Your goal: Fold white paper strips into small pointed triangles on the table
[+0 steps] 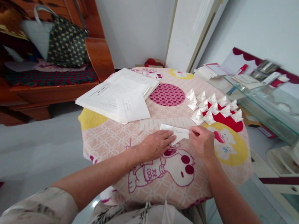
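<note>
A partly folded sheet of white paper (180, 133) lies on the patterned tablecloth (155, 184), a straight band along its top and a pointed part below. My left hand (158, 144) rests flat over its left side, fingers stretched out. At the right end, my right hand (202, 141) pinches the paper's edge between thumb and curled fingers. Beyond the right hand stand several folded paper boats (214, 108) in rows. A stack of printed sheets (100, 98) lies to the far left, with a loose smaller sheet (132, 107) on top.
A glass-topped stand (278, 107) with papers, a red pen and cups borders the table on the right. A wooden bench (47, 92) holding a dark patterned bag (67, 42) stands at the left. A white cabinet (192, 27) is behind the table.
</note>
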`<control>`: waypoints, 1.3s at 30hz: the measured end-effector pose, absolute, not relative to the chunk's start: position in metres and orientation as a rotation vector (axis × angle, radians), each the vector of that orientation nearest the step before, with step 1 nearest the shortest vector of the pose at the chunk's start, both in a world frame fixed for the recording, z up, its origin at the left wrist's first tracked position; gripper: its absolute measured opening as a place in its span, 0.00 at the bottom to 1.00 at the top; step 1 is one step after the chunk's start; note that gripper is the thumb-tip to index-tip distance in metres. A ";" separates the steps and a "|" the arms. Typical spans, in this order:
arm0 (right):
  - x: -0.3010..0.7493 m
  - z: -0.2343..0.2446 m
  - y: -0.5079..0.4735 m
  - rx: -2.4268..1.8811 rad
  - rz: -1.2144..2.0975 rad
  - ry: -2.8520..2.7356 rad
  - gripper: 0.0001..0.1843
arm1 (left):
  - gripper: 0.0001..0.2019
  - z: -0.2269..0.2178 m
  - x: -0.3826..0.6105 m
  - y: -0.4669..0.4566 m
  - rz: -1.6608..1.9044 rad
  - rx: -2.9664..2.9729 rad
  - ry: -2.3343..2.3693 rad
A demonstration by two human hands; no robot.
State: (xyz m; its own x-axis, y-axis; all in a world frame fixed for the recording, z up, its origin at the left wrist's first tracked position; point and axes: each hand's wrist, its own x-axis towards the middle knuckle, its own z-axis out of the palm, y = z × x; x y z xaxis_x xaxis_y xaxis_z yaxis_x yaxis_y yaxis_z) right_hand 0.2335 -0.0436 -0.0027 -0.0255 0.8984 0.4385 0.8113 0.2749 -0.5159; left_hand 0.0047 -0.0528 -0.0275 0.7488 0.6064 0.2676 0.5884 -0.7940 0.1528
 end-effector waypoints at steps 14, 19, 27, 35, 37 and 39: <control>0.191 0.010 -0.006 -2.008 1.054 -1.703 0.10 | 0.20 -0.027 0.008 -0.053 0.437 2.923 1.007; 0.211 0.014 -0.007 -2.064 1.099 -1.603 0.11 | 0.21 -0.027 0.008 -0.053 0.414 2.928 1.014; 0.242 0.016 -0.022 -2.085 0.857 -1.449 0.09 | 0.20 -0.030 0.009 -0.051 0.445 2.899 1.005; 0.184 0.009 -0.022 -1.843 1.059 -1.589 0.07 | 0.16 -0.022 0.006 -0.053 0.529 2.762 0.971; 0.180 0.005 -0.023 -1.892 1.027 -1.587 0.08 | 0.14 -0.021 0.004 -0.051 0.569 2.683 0.987; 0.180 0.003 -0.023 -1.906 1.005 -1.572 0.08 | 0.12 -0.021 0.002 -0.045 0.611 2.590 1.012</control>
State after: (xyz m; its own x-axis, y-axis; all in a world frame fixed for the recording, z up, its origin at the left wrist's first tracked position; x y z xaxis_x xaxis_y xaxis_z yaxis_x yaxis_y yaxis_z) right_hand 0.1799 -0.0234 0.0034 0.0755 0.9680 -0.2393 0.6235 -0.2331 -0.7463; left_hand 0.0016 -0.0445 -0.0205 0.6625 0.6952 0.2789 0.5708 -0.7097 0.4130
